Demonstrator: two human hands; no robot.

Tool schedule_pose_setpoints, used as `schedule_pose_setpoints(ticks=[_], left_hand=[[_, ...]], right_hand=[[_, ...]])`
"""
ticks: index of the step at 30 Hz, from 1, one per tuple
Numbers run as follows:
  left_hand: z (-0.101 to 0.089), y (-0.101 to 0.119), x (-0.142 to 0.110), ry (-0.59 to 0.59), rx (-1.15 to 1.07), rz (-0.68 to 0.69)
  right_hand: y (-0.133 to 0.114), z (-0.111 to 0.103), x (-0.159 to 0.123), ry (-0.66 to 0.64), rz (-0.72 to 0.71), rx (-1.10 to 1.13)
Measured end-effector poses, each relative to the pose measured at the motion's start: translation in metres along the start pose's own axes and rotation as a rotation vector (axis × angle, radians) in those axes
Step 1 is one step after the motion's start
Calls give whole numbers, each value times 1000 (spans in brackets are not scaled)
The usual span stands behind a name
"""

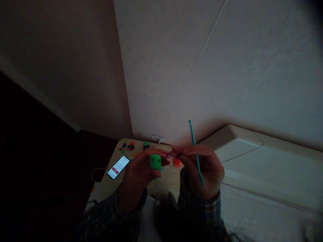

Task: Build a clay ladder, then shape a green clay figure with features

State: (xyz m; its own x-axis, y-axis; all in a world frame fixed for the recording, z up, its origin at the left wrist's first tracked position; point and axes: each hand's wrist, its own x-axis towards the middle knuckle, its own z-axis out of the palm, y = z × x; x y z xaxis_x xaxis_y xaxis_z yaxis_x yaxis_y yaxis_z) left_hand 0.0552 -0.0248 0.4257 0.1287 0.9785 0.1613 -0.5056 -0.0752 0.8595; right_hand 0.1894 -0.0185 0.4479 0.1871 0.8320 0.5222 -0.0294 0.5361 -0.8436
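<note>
The scene is dim. My left hand (138, 174) is closed around a small green block (155, 162) with two dark holes, held above a light wooden table (166, 183). My right hand (202, 168) is closed on a thin teal stick (195, 151) that points up and away; its fingertips meet those of the left hand just right of the block. Something small and purple shows between the fingertips, too small to name. Both sleeves are plaid.
A lit phone (118, 167) lies on the table's left part with a white cable (97, 174) beside it. Several small coloured pieces (131, 146) lie along the far edge, and an orange piece (176, 162) lies near my hands. Pale walls rise behind; a white surface (242, 148) adjoins on the right.
</note>
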Motion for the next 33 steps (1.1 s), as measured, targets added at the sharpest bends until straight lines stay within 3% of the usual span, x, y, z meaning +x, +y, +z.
schedule_pose_setpoints(ticks=[11,20,33], left_hand=[[0,2,0,10,31,-32],[0,2,-1,7,22,-30],[-2,4,-2,25,85,-50]], right_hand=[[0,1,1,-64,-108,25],[0,7,-4,-149,-58,20],[7,9,-9,-221,-139,-104]])
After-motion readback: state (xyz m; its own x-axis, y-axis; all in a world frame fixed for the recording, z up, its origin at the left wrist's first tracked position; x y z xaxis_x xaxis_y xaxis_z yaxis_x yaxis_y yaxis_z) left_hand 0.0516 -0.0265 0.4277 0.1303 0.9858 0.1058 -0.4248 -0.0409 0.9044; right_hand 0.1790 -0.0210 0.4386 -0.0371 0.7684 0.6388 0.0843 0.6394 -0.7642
